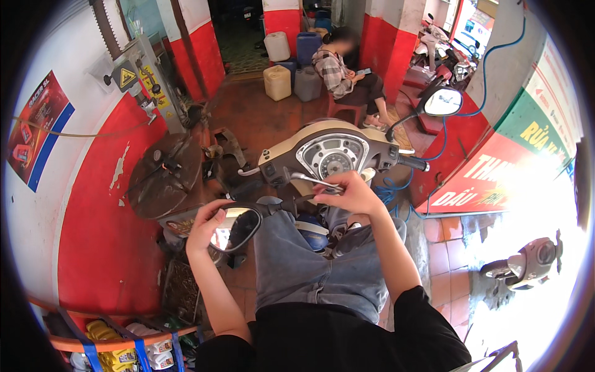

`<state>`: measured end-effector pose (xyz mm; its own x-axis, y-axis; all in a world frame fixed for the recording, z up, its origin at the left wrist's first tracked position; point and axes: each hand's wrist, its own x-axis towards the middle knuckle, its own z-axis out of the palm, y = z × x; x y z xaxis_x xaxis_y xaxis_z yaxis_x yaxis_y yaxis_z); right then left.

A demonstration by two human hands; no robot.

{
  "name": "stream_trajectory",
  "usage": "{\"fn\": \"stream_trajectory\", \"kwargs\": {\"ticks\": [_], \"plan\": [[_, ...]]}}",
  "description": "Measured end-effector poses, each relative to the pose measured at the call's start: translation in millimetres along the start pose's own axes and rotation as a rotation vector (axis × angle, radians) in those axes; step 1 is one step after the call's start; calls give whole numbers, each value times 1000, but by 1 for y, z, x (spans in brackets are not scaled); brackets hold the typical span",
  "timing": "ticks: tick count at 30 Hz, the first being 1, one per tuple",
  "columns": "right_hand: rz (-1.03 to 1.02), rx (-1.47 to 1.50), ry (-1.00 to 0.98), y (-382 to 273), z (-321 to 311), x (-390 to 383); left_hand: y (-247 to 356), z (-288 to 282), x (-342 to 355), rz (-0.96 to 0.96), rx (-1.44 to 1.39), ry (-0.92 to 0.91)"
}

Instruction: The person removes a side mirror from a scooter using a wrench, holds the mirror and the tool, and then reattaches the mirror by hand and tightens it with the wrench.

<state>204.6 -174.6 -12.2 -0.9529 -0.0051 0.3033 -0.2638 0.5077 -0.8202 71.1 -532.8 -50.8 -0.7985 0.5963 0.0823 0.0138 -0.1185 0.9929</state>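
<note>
My left hand [206, 228] grips the rim of a black scooter mirror [240, 224], held low over my jeans. Its dark stem [289, 205] reaches toward my right hand [347, 195], whose fingers are curled beside the stem's end and a slim silver bar [305, 178]; exactly what they grip is unclear. Just beyond them is a beige scooter's handlebar cowl [297, 133] with a round dashboard [334, 158], a right grip [414, 163] and an attached right mirror [442, 101]. A blue rounded object [310, 235] sits low between my legs.
A seated person [334, 74] holds a phone near plastic jugs [277, 84]. Left are a tire machine [158, 173] and a rack of bottles [111, 350]. Right are a sign board [471, 198], blue hose [390, 192] and another scooter [533, 260] in bright light.
</note>
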Motion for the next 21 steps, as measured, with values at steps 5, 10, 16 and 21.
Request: {"fn": "stream_trajectory", "kwargs": {"ticks": [5, 10, 16, 21], "plan": [[-122, -81, -180, -39, 15, 30, 57, -1, 4, -19, 205, -68], [-123, -102, -376, -38, 31, 45, 74, -13, 1, -27, 332, -113], [-91, -89, -480, -25, 51, 57, 100, -15, 13, -2, 467, -206], [-93, 28, -455, -19, 43, 87, 155, -10, 46, 191, 686, -190]]}}
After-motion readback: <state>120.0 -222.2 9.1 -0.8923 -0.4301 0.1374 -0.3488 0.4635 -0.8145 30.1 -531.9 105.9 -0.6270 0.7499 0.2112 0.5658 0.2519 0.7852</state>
